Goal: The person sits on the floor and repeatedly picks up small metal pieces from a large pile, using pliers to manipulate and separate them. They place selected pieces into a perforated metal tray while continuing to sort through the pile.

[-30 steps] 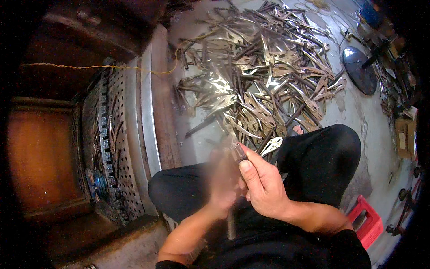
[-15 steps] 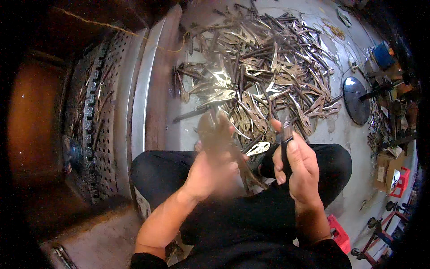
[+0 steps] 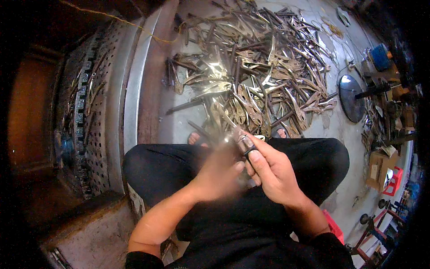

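Observation:
Above my lap, my left hand [image 3: 218, 174] is curled, closed on what looks like a pair of locking pliers [image 3: 228, 140]. A hazy smear covers much of that hand and the pliers, so the exact grip is hidden. My right hand [image 3: 277, 172] wraps round a short black-handled tool with a shiny metal end [image 3: 245, 143]. Its thumb lies along the handle, and the metal end is close against the pliers. Whether they touch, I cannot tell. Beyond my knees spreads a large pile of locking pliers and loose pliers parts [image 3: 255, 80] on the grey floor.
On the left stands a metal rack with a perforated panel [image 3: 96, 130]; loose metal pieces lie in it. A round dark disc [image 3: 351, 98] on a stand is at the right. Behind it are a blue container [image 3: 380, 57], a cardboard box [image 3: 380, 168] and a red stool [image 3: 393, 181].
My right hand has moved left and inward, bringing the black-handled tool up to the pliers. My left hand stays in nearly the same place, with the pliers turned. The view has shifted slightly.

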Demonstrator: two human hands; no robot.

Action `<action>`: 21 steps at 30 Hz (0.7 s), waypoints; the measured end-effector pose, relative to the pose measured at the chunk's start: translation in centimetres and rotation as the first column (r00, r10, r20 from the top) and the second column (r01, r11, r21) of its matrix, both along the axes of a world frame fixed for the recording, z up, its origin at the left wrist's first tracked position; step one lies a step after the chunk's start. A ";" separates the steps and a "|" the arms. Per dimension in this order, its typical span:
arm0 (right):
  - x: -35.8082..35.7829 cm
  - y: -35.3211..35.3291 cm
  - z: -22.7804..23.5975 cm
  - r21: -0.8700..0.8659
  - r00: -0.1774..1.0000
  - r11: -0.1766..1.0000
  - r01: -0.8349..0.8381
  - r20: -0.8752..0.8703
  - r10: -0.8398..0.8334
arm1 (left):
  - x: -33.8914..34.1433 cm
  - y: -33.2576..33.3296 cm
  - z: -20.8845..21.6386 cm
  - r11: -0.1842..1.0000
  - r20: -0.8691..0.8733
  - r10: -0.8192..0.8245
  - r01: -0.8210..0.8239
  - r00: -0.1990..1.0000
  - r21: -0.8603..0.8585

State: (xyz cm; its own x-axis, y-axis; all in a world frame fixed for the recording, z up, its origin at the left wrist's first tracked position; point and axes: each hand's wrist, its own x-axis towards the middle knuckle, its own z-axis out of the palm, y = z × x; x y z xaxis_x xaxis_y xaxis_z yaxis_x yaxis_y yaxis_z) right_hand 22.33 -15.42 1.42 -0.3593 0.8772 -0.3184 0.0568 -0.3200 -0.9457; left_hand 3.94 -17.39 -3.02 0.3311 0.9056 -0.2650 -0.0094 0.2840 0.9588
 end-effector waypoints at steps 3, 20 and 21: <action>0.1 0.2 0.6 -0.076 0.991 0.991 -0.106 0.078 0.112 | 0.2 -0.3 0.4 0.998 -0.136 0.017 -0.009 0.991 0.060; -0.3 -1.1 -0.1 0.209 0.983 0.967 -0.148 0.137 0.121 | -0.2 0.2 0.7 0.805 -0.378 0.130 0.126 0.917 0.580; -0.2 -1.1 0.1 0.201 0.979 0.966 -0.161 0.156 0.131 | -0.2 0.2 0.7 0.814 -0.365 0.121 0.118 0.923 0.569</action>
